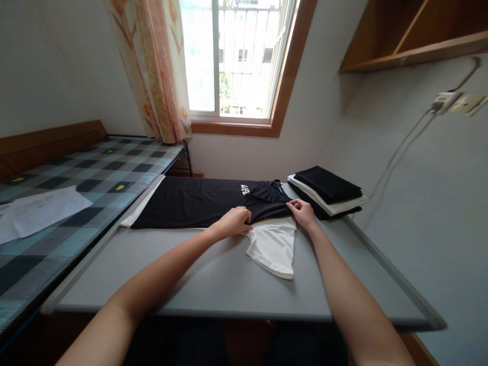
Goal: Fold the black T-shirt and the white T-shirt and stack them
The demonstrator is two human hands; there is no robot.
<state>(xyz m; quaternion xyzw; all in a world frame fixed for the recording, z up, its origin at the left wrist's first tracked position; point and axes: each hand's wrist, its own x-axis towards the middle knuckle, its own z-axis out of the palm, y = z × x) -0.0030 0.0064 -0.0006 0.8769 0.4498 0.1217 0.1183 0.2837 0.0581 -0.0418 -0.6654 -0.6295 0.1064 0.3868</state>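
Note:
A black T-shirt (198, 201) with white lettering near its neck lies lengthwise across the grey table (183, 274), its collar to the right. Under it is a white T-shirt (272, 244); one short sleeve sticks out toward me, and a white strip shows at the far left end. My left hand (237, 221) is closed at the near edge of the black shirt, beside the root of the white sleeve; its fingertips are partly hidden. At the shoulder near the collar, my right hand (302, 211) pinches the black shirt's edge between thumb and fingers.
Folded black and white clothes (328, 190) are stacked at the table's back right. On the left stands a bed with a checked mattress (114, 173) and papers (41, 211) on it. Cables (396, 152) hang from a wall socket at right, below a wooden shelf (419, 53).

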